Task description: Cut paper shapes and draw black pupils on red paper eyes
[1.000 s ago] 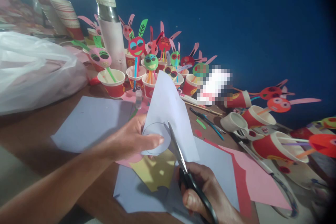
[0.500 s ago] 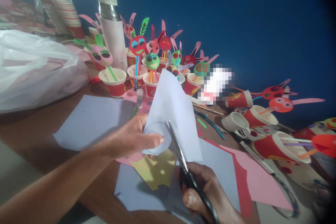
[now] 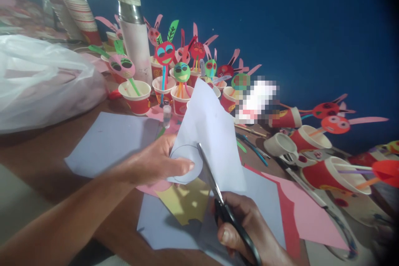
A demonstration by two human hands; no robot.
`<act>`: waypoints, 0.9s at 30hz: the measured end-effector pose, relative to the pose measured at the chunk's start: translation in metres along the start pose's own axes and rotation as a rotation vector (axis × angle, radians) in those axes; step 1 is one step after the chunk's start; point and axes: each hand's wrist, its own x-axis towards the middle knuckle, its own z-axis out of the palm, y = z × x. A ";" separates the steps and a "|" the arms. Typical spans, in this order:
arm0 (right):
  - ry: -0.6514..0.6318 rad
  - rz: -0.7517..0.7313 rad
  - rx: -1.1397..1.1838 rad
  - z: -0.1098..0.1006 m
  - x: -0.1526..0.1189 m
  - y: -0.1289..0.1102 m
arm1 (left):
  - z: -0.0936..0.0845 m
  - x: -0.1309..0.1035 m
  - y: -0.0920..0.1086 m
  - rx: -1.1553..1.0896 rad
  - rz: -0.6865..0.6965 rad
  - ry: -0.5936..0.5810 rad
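Observation:
My left hand pinches a pale sheet of paper, its thumb lying on a drawn circle near the sheet's lower left. Black-handled scissors are in my right hand, fingers wrapped round the handles. Their blades are together, with the tip at the circle's upper right edge, where the paper is partly cut along the outline. A yellow paper piece and other pale sheets lie beneath my hands.
Paper cups with straw-and-paper faces stand along the back, beside a white thermos. A plastic bag sits at left, a pale sheet before it. Pink paper, a white mug and tipped cups are at right.
The scissor blades have closed at the circle's edge. The free part of the sheet has swung slightly to the right.

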 end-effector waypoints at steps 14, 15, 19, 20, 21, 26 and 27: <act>-0.120 0.058 -0.044 -0.013 -0.005 -0.014 | 0.000 0.003 -0.003 -0.085 0.018 -0.004; -0.124 0.058 -0.052 -0.014 -0.006 -0.014 | 0.001 0.004 -0.003 -0.071 0.023 0.006; -0.130 0.045 -0.122 -0.017 -0.007 -0.016 | 0.005 0.005 -0.004 0.061 0.045 0.094; -0.133 0.043 -0.132 -0.017 -0.007 -0.016 | 0.006 0.005 -0.004 0.096 0.050 0.120; -0.138 0.045 -0.139 -0.017 -0.007 -0.016 | 0.007 0.005 -0.004 0.121 0.057 0.140; -0.134 0.057 -0.155 -0.018 -0.008 -0.018 | 0.007 0.004 -0.004 0.118 0.053 0.095; -0.134 0.060 -0.151 -0.018 -0.007 -0.018 | 0.006 0.003 -0.004 0.092 0.045 0.071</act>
